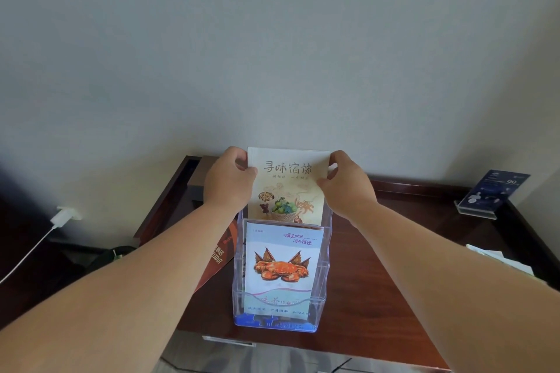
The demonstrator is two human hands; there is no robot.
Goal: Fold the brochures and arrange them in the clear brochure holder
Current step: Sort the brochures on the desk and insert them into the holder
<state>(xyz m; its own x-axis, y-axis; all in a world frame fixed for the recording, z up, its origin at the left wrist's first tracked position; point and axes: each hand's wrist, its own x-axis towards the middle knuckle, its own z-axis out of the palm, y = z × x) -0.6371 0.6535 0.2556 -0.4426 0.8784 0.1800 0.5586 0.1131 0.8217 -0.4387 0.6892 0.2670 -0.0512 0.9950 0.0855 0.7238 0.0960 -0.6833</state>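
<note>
A clear tiered brochure holder (325, 288) stands on the dark wooden table (378, 266). Its front pocket carries a pale blue brochure with an orange crab (280, 269). Behind it, a stack of cream brochures with fruit and food pictures (288, 188) stands in the rear pocket, its top well above the holder. My left hand (228, 179) pinches the stack's upper left edge. At the upper right edge my right hand (345, 183) grips the same stack.
A dark red brochure (219, 254) lies flat on the table left of the holder. A blue sign in an acrylic stand (491, 194) sits at the back right. White papers (497, 257) lie by the right edge. A white charger and cable (62, 218) hang at the left.
</note>
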